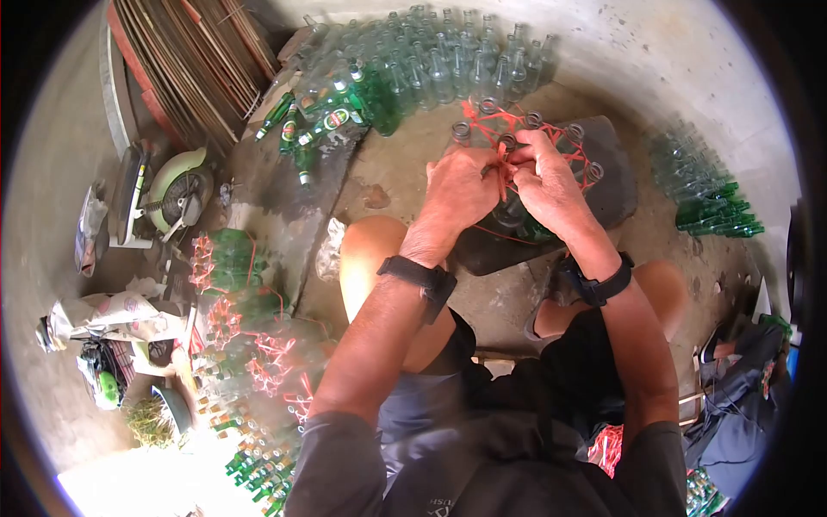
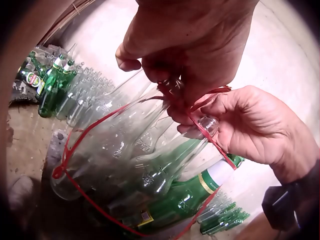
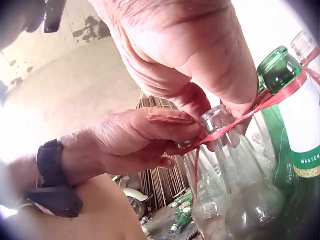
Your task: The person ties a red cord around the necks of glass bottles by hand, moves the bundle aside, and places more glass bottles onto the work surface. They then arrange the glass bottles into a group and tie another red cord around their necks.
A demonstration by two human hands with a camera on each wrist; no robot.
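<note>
Several upright bottles, clear ones (image 3: 250, 200) and green ones (image 2: 187, 195), stand bunched together with red twine (image 2: 95, 122) running round and between their necks. At the top of the bunch the left hand (image 1: 465, 189) pinches the twine among the bottle necks. Close beside it, the right hand (image 1: 551, 189) has its fingers curled on the twine at a clear bottle's mouth (image 3: 217, 116). The fingertips of both hands nearly meet and partly hide the twine between them. The bunch rests on a dark slab (image 1: 603, 202).
Rows of clear bottles (image 1: 439, 73) line the back wall, with green bottles (image 1: 332, 121) lying at their left. More bottles stand at right (image 1: 719, 215). Twine-tied bottles (image 1: 237, 258) fill the left floor near a wheel (image 1: 183, 194). Wooden strips (image 1: 189, 69) lean behind.
</note>
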